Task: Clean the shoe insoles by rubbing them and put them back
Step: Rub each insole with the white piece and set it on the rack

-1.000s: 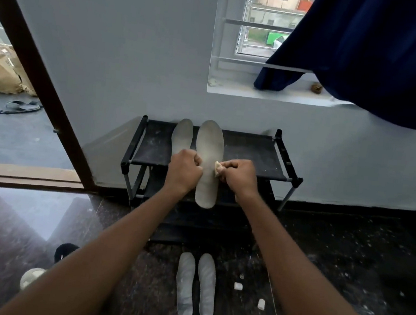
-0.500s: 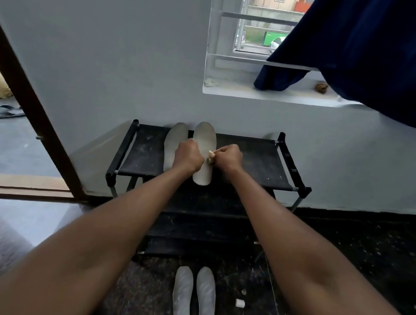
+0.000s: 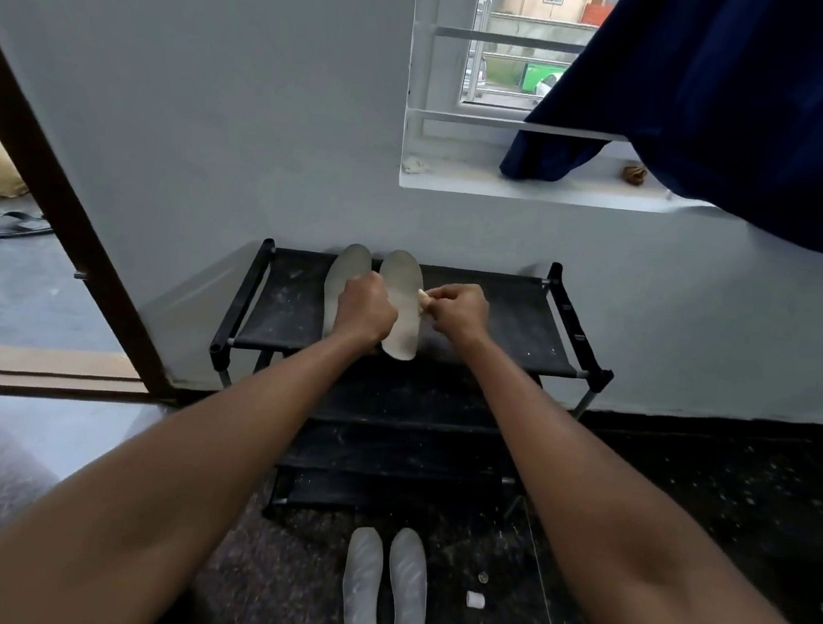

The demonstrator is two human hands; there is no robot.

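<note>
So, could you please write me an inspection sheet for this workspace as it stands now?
Surface: black shoe rack, top shelf dusty with pale specks.
Job's things: two grey insoles on the rack; two more insoles on the floor.
Clutter: small white pieces on the dark floor beside them.
Hands: left hand closed on the rack insoles; right hand pinching a small pale rubbing piece against the right insole's edge.
Cables: nothing seen.
Surroundings: grey wall, barred window, blue curtain, open doorway at left.
</note>
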